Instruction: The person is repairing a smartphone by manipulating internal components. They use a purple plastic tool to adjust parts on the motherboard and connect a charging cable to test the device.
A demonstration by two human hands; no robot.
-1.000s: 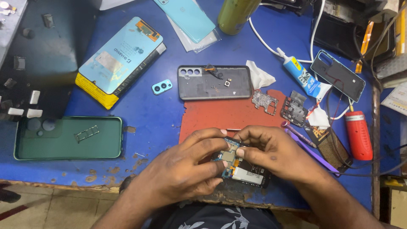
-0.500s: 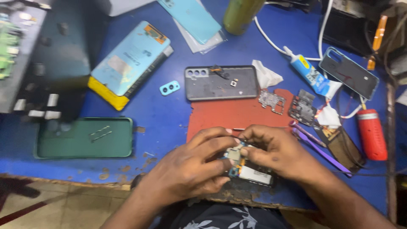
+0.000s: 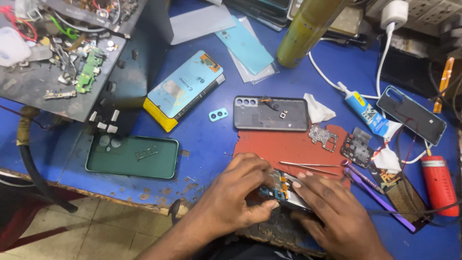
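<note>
An opened phone (image 3: pixel 284 190) with its internal boards exposed lies at the near edge of a red mat (image 3: pixel 284 144) on the blue table. My left hand (image 3: pixel 236 197) grips its left side, thumb and fingers curled around the frame. From the right, my right hand (image 3: pixel 332 212) rests on the phone, its fingertips pressing on the top of the exposed parts. Most of the phone is hidden under both hands. Metal tweezers (image 3: pixel 308 166) lie on the mat just beyond my right fingers.
A grey phone back cover (image 3: pixel 269 114), a green cover (image 3: pixel 132 156), light-blue covers (image 3: pixel 185 86), a small camera ring (image 3: pixel 218 114) and loose circuit boards (image 3: pixel 322 136) lie around. A glue tube (image 3: pixel 361 107), red cylinder (image 3: pixel 439 185), purple tool (image 3: pixel 380 200), green spray can (image 3: pixel 308 29) and cluttered parts tray (image 3: pixel 62 53) ring the workspace.
The camera view has swung down and left, bringing the parts tray into sight. Both hands stay on the opened phone; the right fingers have flattened over it.
</note>
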